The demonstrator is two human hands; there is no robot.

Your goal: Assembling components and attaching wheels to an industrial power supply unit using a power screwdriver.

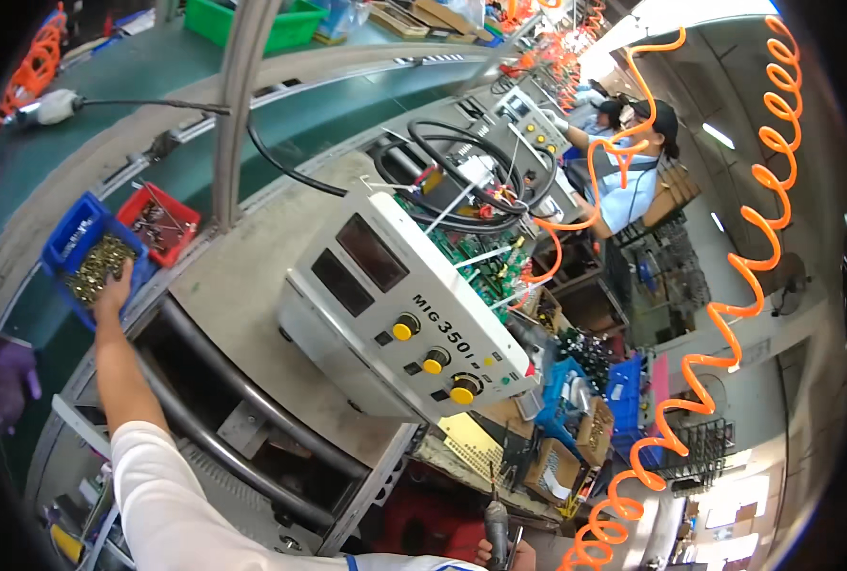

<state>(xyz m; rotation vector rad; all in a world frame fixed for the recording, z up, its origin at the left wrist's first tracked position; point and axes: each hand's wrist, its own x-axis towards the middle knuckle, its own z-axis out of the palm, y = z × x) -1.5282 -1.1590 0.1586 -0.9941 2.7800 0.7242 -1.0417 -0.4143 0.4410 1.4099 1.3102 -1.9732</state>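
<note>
My left arm, in a white sleeve, stretches to the left, and my left hand [116,284] is in a blue bin [73,228] of small brass-coloured screws [99,265]. Its fingers curl down among them; whether any are pinched there is hidden. At the lower edge my right hand [511,554] is closed round a power screwdriver [497,521], its thin bit pointing up. Between my hands stands a welding machine [385,295] with a light grey front panel, two dark display windows and yellow knobs. Its cover is off, showing green circuit boards [480,257] and thick black cables [442,143].
Against the blue bin stands a red bin [159,224] of darker screws. A metal post [233,124] rises behind them. An orange coiled hose [709,362] hangs at the right. Beyond the machine, a co-worker [633,181] sits by another unit [528,119]. Blue crates [625,395] stand right.
</note>
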